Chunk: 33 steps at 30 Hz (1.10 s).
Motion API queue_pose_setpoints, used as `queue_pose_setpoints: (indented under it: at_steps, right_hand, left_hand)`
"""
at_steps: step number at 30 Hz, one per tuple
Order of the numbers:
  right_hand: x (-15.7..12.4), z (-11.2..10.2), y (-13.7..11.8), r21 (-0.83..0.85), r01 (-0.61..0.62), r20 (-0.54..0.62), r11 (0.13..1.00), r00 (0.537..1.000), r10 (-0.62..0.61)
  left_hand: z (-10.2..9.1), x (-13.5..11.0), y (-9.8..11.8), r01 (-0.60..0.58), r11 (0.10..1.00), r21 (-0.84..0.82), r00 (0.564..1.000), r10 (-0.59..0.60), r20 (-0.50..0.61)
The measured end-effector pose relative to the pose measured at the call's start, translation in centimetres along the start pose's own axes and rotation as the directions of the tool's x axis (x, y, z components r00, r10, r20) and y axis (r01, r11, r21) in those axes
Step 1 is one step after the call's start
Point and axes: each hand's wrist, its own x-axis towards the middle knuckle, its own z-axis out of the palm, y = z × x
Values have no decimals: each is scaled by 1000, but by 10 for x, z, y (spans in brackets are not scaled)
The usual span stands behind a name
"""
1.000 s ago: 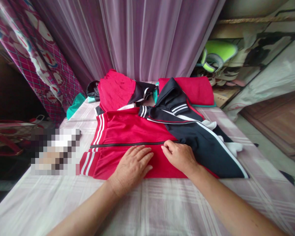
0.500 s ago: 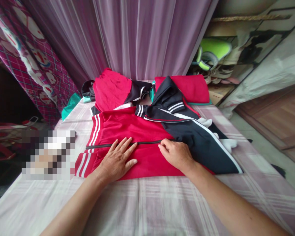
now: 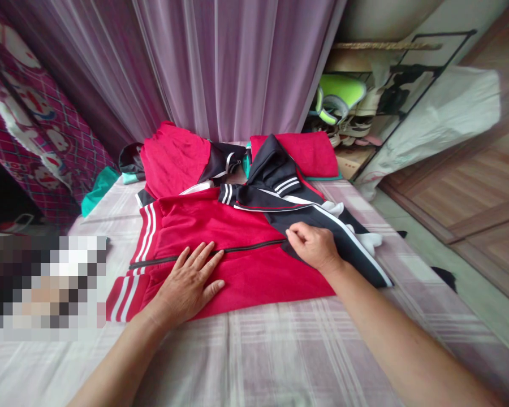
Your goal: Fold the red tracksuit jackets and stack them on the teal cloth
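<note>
A red zip jacket [image 3: 237,226] with white stripes and a dark zipper lies flat on the checked bedsheet [image 3: 254,350]. My left hand [image 3: 186,282] lies flat on it with fingers spread, just below the zipper. My right hand [image 3: 314,246] is curled at the right end of the zipper, fingertips pinched on the fabric where the red jacket meets its navy part [image 3: 343,237] with white stripes. What exactly the fingers hold is hidden.
More red and dark clothes [image 3: 178,155] and a folded red cloth [image 3: 318,152] lie at the back by a purple curtain [image 3: 229,62]. A shoe rack [image 3: 348,107] stands at the right. A blurred patch [image 3: 46,282] covers the left. Wooden floor [image 3: 470,192] runs along the right.
My left hand slid left along the jacket and spread flat. My right hand moved a little up and right along the zipper. The view turned, shifting everything left.
</note>
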Motion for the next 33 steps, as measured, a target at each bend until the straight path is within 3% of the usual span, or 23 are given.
queue_pose_setpoints:
  at_steps: [4, 8, 11, 14, 17, 21, 27, 30, 33]
  right_hand:
    - [4, 3, 41, 18, -221, -120, 975, 968, 222]
    - [8, -1, 54, 53, -360, -157, 931, 918, 364]
    - [8, -4, 42, 59, -308, -142, 950, 939, 313]
    - [4, -3, 18, 58, -143, -78, 988, 986, 147]
    - [-2, 3, 0, 58, -28, 30, 998, 999, 26]
    - [-2, 5, 13, 18, -96, 73, 995, 993, 94]
    - [4, -6, 61, -61, -296, -66, 953, 954, 292]
    - [4, -9, 60, -55, -279, -87, 959, 958, 274]
    - [1, -8, 38, -32, -175, -61, 984, 983, 173]
  left_hand:
    - [0, 0, 0, 0, 1000, 17, 1000, 0, 1]
    - [0, 0, 0, -2, 1000, 15, 1000, 2, 4]
    - [0, 0, 0, -1, 1000, 8, 1000, 1, -1]
    - [2, 0, -1, -2, 1000, 12, 1000, 2, -8]
    - [3, 0, -2, -4, 1000, 22, 1000, 4, -17]
    - [4, -1, -3, -11, 1000, 24, 1000, 11, -17]
    - [1, 0, -2, -16, 1000, 21, 1000, 17, -12]
    - [1, 1, -1, -13, 1000, 20, 1000, 13, -9]
    - [0, 1, 0, -6, 1000, 22, 1000, 6, -8]
